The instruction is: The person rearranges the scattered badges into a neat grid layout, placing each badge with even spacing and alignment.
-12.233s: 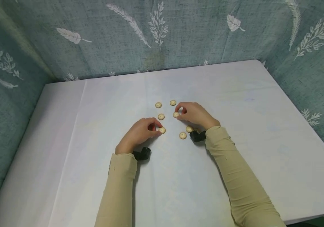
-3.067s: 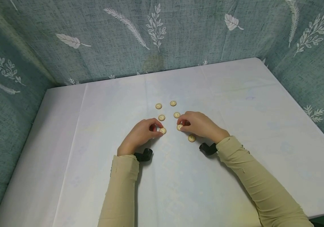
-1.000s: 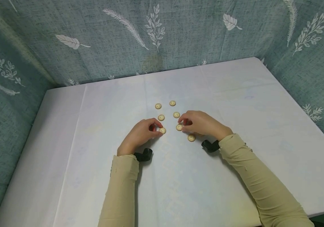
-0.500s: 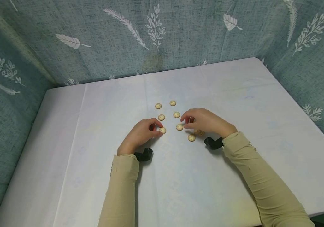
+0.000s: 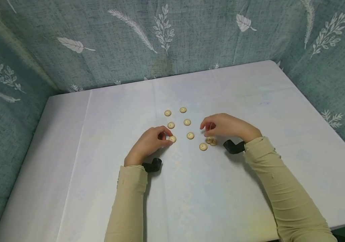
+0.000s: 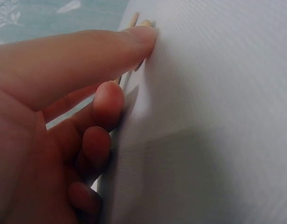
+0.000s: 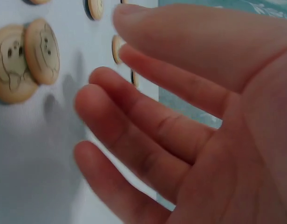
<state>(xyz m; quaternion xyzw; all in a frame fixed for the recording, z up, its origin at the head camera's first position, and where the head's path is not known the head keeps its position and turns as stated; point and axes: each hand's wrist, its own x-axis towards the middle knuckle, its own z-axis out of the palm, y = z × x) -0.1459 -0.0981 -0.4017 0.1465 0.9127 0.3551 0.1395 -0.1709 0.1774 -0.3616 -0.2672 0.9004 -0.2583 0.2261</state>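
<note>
My left hand (image 5: 149,143) pinches the edge of a round wooden button (image 5: 172,138) lying on the table, between thumb and index finger; in the left wrist view the thumb (image 6: 101,51) covers most of it. My right hand (image 5: 228,126) hovers just above the table with loosely bent fingers and holds nothing. Below its thumb lie two overlapping buttons, an upper one (image 7: 42,51) and a lower one (image 7: 10,79), each with small holes and a cartoon animal drawing. Nearest left of that hand is another flat button (image 5: 190,135).
More buttons lie apart: a far-left one (image 5: 167,113), a far-right one (image 5: 183,110), two in the middle, left (image 5: 171,125) and right (image 5: 187,122), and a near one (image 5: 203,146). The white table (image 5: 99,134) meets a leaf-patterned green curtain (image 5: 124,40) behind.
My right hand has let go of a button, left lying across from the left hand's button, and moved right, uncovering the overlapping pair. Earlier it placed the button behind that one. The left hand stays.
</note>
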